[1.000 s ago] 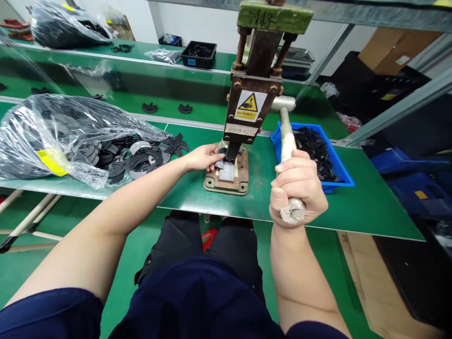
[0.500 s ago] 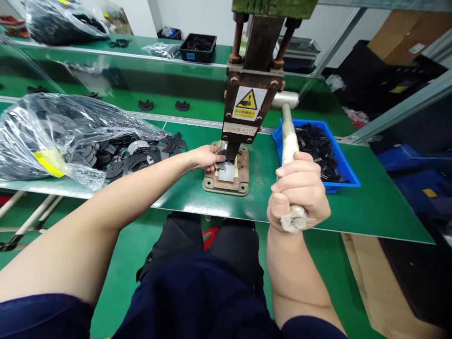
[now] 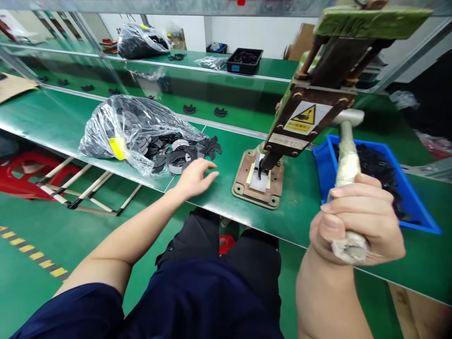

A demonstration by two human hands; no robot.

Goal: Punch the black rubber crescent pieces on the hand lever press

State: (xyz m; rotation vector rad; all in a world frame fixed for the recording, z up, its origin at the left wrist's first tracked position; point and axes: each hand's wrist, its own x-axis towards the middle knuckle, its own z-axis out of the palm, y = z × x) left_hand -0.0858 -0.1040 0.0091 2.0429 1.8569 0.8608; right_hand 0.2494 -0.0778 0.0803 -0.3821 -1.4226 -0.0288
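My right hand (image 3: 358, 219) is wrapped round the tape-wrapped lever handle (image 3: 348, 157) of a hand press (image 3: 300, 122). My left hand (image 3: 198, 178) hovers at the near edge of a pile of curved flat pieces (image 3: 181, 157), black and grey, with thumb and fingers apart. Whether its fingertips touch any piece I cannot tell. Below the press ram, a small black part (image 3: 260, 168) stands at the pale metal plate (image 3: 259, 182) on the press base (image 3: 243, 183); the ram partly hides it.
The pile spills from a clear plastic bag (image 3: 106, 127) on the green bench. Right of the press stands a blue bin (image 3: 420, 207) of black parts. Several black pieces (image 3: 221, 112) lie along the back strip. A black tray (image 3: 243, 66) sits on the upper shelf.
My left hand has left the press base, let go of the dark piece it pinched there, and moved left to the pile. My view has turned left. My right hand keeps the lever.
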